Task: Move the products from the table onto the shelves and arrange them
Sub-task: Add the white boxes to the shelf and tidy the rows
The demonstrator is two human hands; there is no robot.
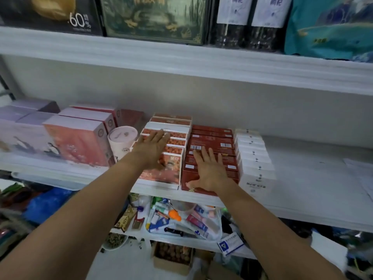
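Note:
On the white middle shelf (306,195) stand three rows of boxes. My left hand (150,147) lies flat, fingers straight, on top of the row of orange-and-white picture boxes (174,141). My right hand (210,168) rests with spread fingers on the row of dark red boxes (214,138), its thumb at the front box's edge. A row of white boxes (255,164) stands directly right of the red ones. Neither hand grips anything.
Left on the same shelf are a white cylinder tin (121,142) and large pink and lilac boxes (74,138). The upper shelf (181,57) carries dark boxes, jars and a teal bag (331,27). Below, a tray of small items (181,219) sits on a lower shelf.

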